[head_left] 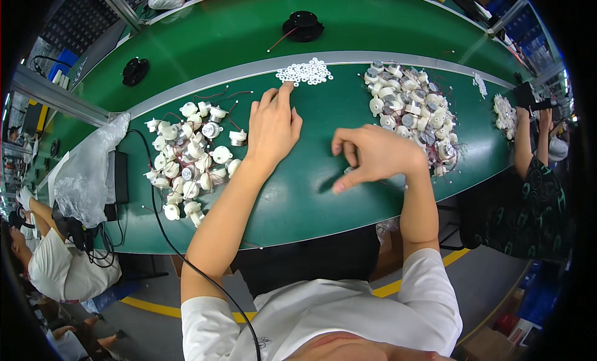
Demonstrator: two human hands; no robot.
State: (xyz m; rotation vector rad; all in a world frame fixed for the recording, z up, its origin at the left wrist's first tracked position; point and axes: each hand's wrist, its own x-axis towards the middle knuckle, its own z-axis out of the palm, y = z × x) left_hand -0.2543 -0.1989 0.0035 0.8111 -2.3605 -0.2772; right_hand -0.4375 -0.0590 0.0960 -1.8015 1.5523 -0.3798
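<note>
Hands at the green workbench (pixel 298 193), sorting small white rings.

Left hand (pixel 271 126) lies flat, fingers spread and empty, index tip touching the near edge of the pile of white rings (pixel 305 72), which sits by the grey rail (pixel 249 69). Right hand (pixel 372 154), nearer the body than the pile, is loosely curled; whether it pinches anything I cannot tell. Small white motors (pixel 186 159) heap left of the pile, a second motor heap (pixel 410 112) to its right. Rings look light, hard and slippery: best slid out singly, then pinched by the rim.
</note>
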